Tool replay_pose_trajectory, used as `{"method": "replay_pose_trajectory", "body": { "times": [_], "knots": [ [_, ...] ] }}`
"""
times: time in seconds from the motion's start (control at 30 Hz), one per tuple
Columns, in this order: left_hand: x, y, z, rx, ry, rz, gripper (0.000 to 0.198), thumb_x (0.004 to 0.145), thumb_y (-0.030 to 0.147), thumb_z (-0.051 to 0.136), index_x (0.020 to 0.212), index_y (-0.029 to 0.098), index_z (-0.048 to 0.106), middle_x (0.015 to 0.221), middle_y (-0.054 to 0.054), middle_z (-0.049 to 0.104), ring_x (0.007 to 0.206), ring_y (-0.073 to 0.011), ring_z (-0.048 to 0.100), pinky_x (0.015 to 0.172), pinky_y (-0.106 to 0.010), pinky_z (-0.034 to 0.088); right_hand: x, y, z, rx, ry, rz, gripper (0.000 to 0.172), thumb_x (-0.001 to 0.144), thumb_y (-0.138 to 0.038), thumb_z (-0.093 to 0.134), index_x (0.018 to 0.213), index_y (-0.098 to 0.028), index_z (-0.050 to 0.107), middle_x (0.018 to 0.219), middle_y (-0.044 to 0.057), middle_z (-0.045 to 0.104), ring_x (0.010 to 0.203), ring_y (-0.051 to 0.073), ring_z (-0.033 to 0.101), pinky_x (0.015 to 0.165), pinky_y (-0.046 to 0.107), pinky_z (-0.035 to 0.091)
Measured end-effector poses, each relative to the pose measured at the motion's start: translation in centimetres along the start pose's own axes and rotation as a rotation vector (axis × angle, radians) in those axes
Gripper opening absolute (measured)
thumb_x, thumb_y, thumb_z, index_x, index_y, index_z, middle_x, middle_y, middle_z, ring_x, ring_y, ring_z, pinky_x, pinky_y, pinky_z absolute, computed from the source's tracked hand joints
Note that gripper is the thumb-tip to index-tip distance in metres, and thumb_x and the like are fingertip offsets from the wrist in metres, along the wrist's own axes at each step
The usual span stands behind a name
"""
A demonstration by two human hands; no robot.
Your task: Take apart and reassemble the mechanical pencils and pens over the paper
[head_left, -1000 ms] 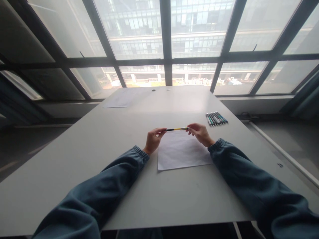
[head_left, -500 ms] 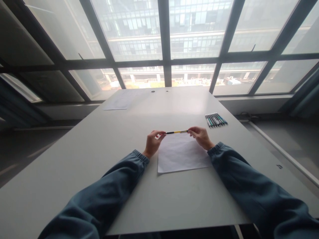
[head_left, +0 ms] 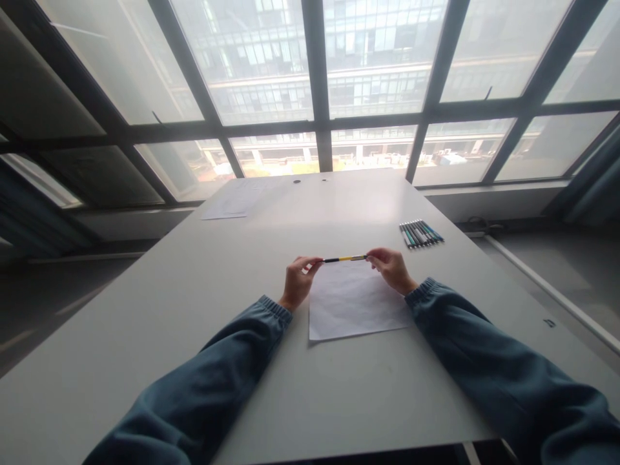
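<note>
A slim yellow and black pen (head_left: 345, 259) is held level between both hands, just above the far edge of a white sheet of paper (head_left: 356, 303). My left hand (head_left: 297, 281) pinches its dark left end with the fingers closed. My right hand (head_left: 391, 268) pinches the right end the same way. Both sleeves are dark blue and rest over the grey table (head_left: 194, 303).
A row of several pens (head_left: 420, 233) lies on the table to the right of my hands. Another sheet of paper (head_left: 232, 203) lies at the far left of the table. Large windows run behind the table's far edge.
The hands and pen have hardly moved on the table. The view has shifted a little, so everything sits slightly lower in the picture.
</note>
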State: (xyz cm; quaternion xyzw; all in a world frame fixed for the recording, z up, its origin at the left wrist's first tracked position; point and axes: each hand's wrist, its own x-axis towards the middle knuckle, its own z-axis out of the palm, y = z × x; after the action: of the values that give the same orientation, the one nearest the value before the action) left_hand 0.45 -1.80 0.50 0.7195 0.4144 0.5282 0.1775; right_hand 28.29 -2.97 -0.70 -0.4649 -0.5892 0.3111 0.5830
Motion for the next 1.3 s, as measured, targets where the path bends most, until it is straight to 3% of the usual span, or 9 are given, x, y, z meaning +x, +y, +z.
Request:
{"method": "replay_pose_trajectory", "body": {
  "times": [0.53,1.3],
  "knots": [
    [0.59,0.07,-0.17,0.045,-0.001,0.017,0.012,0.088,0.029,0.072,0.095,0.023,0.080,0.088,-0.006,0.077,0.082,-0.0201,0.068,0.070,-0.032,0.055,0.30,0.37,-0.14,-0.137,-0.007,-0.113,0.027,0.085,-0.046,0.069,0.086,-0.019,0.074,0.073,0.004,0.071,0.059,0.016,0.061,0.057,0.031,0.049],
    [0.40,0.43,-0.25,0.041,-0.019,0.026,0.013,0.089,0.032,0.071,0.093,0.023,0.079,0.086,-0.005,0.077,0.079,-0.0198,0.067,0.071,-0.033,0.055,-0.05,-0.09,-0.10,-0.107,0.012,-0.107,0.029,0.087,-0.047,0.066,0.086,-0.018,0.071,0.076,0.005,0.071,0.057,0.015,0.058,0.055,0.030,0.049]
  ]
}}
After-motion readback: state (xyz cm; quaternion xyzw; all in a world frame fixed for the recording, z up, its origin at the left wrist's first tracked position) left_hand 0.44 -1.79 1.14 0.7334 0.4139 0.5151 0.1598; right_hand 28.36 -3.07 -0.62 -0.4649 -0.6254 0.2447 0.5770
